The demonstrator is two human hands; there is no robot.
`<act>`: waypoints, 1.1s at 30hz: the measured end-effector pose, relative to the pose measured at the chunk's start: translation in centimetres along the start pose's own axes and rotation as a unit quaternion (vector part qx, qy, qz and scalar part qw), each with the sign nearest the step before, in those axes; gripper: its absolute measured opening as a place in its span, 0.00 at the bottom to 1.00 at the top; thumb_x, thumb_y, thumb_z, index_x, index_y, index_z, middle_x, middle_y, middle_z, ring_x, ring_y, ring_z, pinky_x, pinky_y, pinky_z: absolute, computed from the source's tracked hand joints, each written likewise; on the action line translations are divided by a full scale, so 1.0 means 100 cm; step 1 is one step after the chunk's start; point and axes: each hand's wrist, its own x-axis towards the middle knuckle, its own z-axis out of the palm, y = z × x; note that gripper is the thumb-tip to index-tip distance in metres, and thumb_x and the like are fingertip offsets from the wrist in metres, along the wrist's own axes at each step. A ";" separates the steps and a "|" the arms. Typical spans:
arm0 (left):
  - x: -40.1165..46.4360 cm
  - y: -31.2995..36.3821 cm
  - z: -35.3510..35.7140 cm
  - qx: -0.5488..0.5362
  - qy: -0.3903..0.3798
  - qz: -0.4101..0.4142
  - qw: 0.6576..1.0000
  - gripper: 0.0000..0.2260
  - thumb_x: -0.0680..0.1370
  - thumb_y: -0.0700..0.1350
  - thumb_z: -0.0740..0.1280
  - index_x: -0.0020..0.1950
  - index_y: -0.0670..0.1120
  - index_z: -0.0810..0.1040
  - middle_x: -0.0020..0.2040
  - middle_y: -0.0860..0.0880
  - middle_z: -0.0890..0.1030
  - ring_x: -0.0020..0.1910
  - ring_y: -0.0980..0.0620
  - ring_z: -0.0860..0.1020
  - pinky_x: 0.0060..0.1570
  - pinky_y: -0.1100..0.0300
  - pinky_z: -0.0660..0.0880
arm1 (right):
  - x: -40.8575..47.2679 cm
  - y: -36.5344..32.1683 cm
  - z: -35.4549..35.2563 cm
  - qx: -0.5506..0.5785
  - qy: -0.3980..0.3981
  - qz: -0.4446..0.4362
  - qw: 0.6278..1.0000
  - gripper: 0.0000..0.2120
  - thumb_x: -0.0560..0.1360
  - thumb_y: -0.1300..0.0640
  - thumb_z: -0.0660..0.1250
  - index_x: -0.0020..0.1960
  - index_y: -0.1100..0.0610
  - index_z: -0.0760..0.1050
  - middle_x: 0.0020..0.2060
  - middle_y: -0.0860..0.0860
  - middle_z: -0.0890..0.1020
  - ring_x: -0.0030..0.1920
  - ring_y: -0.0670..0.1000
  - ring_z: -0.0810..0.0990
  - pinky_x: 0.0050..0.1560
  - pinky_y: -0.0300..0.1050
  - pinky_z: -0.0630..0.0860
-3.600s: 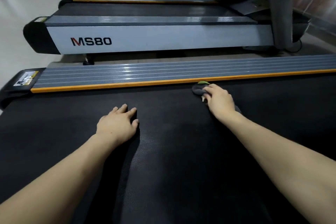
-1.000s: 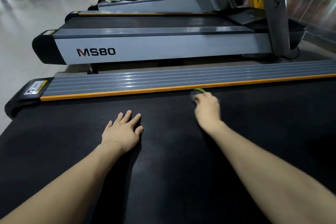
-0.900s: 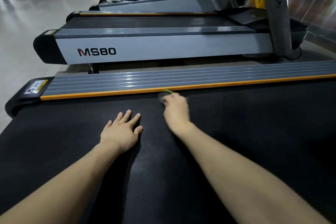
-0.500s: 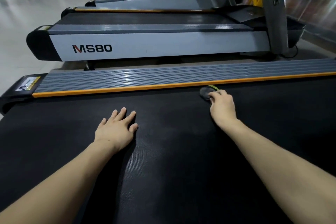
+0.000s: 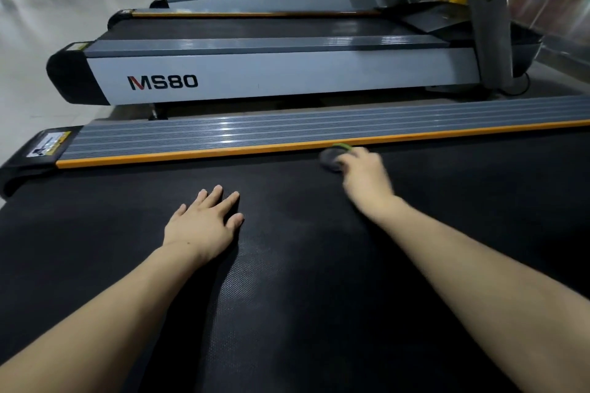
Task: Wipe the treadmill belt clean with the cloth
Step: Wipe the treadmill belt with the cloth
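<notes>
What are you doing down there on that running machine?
A person is cleaning a treadmill. Their right hand presses a small dark cloth on the black belt, close beside the orange strip along its far edge. The hand looks blurred, so it is probably mid-wipe. Their left hand lies flat on the belt with fingers spread, holding nothing. More treadmills stand in a row behind.
</notes>
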 end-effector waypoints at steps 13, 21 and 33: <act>-0.002 0.007 0.001 -0.027 0.012 -0.007 1.000 0.24 0.82 0.63 0.50 0.79 0.64 0.55 0.82 0.57 0.50 0.81 0.52 0.48 0.78 0.45 0.50 | -0.026 -0.121 0.008 0.067 -0.072 -0.085 0.991 0.13 0.76 0.60 0.65 0.58 0.49 0.79 0.57 0.51 0.76 0.54 0.59 0.71 0.57 0.53 0.72; -0.027 0.016 -0.010 -0.026 0.090 -0.030 0.995 0.19 0.81 0.59 0.56 0.70 0.58 0.71 0.74 0.52 0.68 0.75 0.49 0.63 0.71 0.46 0.63 | -0.038 0.038 -0.038 -0.020 0.007 0.162 0.987 0.12 0.75 0.60 0.64 0.56 0.50 0.78 0.57 0.54 0.74 0.53 0.60 0.71 0.56 0.55 0.73; -0.063 -0.012 -0.022 0.005 0.063 -0.038 0.997 0.20 0.81 0.60 0.55 0.73 0.61 0.69 0.74 0.57 0.68 0.73 0.51 0.66 0.68 0.47 0.67 | -0.060 -0.150 0.003 0.112 -0.076 -0.137 0.981 0.12 0.75 0.60 0.67 0.56 0.49 0.80 0.58 0.51 0.77 0.52 0.60 0.73 0.54 0.54 0.75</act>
